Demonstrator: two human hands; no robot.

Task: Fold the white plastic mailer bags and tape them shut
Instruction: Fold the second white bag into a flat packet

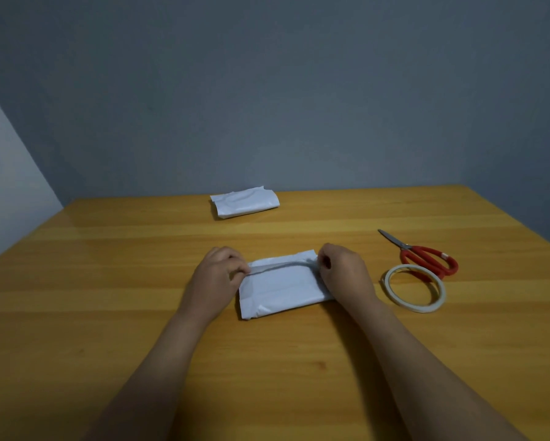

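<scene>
1. At table centre, head view: folded white mailer bag (283, 289) flat on wooden table (108, 297), long side running left to right, slightly skewed.
2. Strip of tape (281, 266) stretched across far part of that bag, spanning between both hands, bowed slightly upward in the middle.
3. Left hand (218, 272): fingers curled in, thumb and fingertips pinched closed on left end of the strip, at bag's left edge. Heel of hand near table; contact with the wood unclear.
4. Right hand (343, 270): fingers curled in, thumb and forefinger pinched closed on right end of the strip, at bag's far right corner. Hand covers bag's right edge.
5. Both forearms bare, entering from bottom of frame and converging on the bag.
6. Second folded mailer bag (245, 202) at far edge of table, close to grey wall (267, 90), well apart from the hands. Left end rumpled; taped or not, cannot tell.
7. Roll of clear tape (415, 288) lying flat to the right of right hand, near but apart from it.
8. Red-handled scissors (423, 254) just behind the roll, blades closed, tips pointing toward far left; handle loops overlapped by the roll's far rim in this view, touching or not unclear.
</scene>
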